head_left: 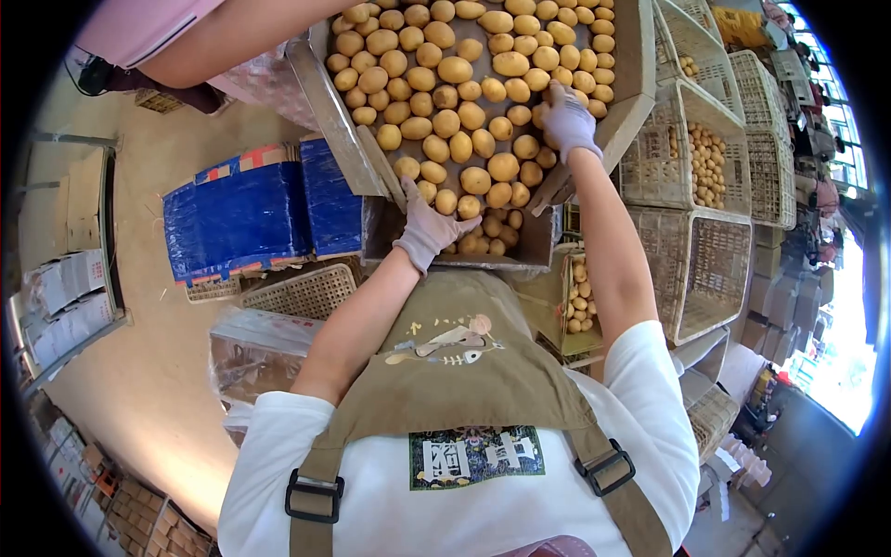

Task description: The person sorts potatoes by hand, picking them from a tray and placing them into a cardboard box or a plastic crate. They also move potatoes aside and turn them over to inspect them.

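Many yellow-brown potatoes (471, 115) lie on a sorting table with raised sides (342, 111). At its near opening is my gloved left hand (429, 226), fingers apart beside the lowest potatoes, with no potato gripped in it. My gloved right hand (568, 121) reaches over the right part of the table, its fingers down among the potatoes. Those fingertips are partly hidden, so I cannot make out whether it holds one. Below the opening, against my apron, a lined box (534, 243) has potatoes in it.
Plastic crates (713, 269) are stacked on the right, some with potatoes. Another box of potatoes (580, 297) stands by my right elbow. Blue-covered boxes (243, 215) and an empty crate (302, 292) lie left. Another person's arm (241, 37) extends over the table's upper left.
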A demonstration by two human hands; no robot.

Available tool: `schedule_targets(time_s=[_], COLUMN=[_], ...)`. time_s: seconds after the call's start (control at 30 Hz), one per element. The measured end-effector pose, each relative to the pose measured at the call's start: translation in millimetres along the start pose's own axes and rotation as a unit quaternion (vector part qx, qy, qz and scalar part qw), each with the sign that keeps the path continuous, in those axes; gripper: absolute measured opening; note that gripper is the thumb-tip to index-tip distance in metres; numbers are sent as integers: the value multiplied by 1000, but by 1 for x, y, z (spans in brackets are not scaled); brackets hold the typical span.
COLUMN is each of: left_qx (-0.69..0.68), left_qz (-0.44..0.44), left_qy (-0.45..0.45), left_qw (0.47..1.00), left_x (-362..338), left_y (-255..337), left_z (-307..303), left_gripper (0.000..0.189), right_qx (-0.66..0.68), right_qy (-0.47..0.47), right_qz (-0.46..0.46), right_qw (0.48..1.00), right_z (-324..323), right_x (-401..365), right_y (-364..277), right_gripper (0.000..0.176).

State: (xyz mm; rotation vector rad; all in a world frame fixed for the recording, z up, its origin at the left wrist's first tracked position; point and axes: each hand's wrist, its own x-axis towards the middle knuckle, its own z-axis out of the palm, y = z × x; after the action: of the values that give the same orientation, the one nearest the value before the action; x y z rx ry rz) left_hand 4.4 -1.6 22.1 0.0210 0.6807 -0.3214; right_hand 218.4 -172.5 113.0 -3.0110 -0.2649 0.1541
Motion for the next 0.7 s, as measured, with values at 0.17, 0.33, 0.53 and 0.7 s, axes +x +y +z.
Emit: schedule_targets(time_s=[0.17,0.33,0.53,0.7], left_qx=[-16,-7,1,3], left_qz=[-8,-2,10,16], left_qy=[35,-20,8,-17], left_qw=[999,1000,1000,1000], left_x=[-2,2,0,7], left_y=[0,2,0,-7], left_z=[8,-4,1,-4], left_gripper=[96,96,97,98], right_qx=[-50,181,15,119], right_qy=[-95,79,350,477], right_qz=[48,-19,-101,202], right_qw=[993,980,931,847], right_z=[12,12,-85,-108], right_x=[10,-34,-103,-129], right_y=[-4,7,115,160], right_gripper=[44,42,27,28])
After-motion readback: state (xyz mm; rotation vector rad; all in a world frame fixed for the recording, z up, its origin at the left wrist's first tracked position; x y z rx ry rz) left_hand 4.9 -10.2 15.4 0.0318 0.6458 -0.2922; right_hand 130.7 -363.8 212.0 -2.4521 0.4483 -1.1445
